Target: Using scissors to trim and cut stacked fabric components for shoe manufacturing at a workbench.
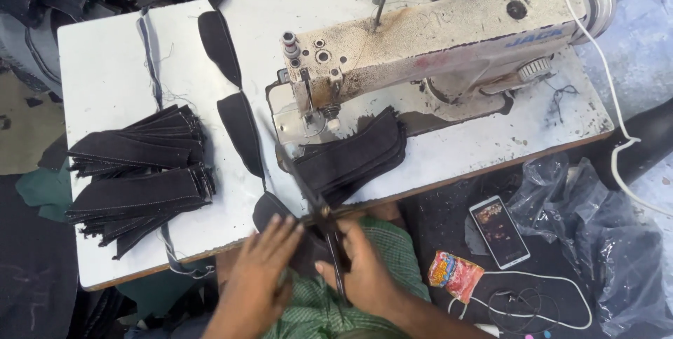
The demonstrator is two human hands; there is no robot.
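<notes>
I see the white bench (105, 65) carrying all work in hand. An industrial sewing machine (427, 44), cream and heavily stained, sits along the far edge toward the right end.

Finished-looking stock: two stacks of dark fabric strips (137, 178) lie at the left end, near the front edge, fanned and overlapping. I judge these as pieces already processed, though the pictures do not show which stage they have passed.

A second bundle of dark pieces (357, 153) lies just beside the needle area, toward the front edge.

A chain of dark pieces (235, 114), joined end to end by thread, runs from the far edge diagonally to the front edge, where it reaches my hands. I judge that these have been sewn in one run and not yet separated; at least three links remain uncut.

My left hand (263, 265) rests flat on the lowest piece at the front edge, fingers spread and pressing down. My right hand (364, 269) grips black scissors (312, 195), fingers closed through the handles, blades pointing toward the machine and lying over the chain.

Off the bench, on my right, lie a phone (499, 232), a small coloured packet (454, 274) and a clear plastic bag (596, 227).
</notes>
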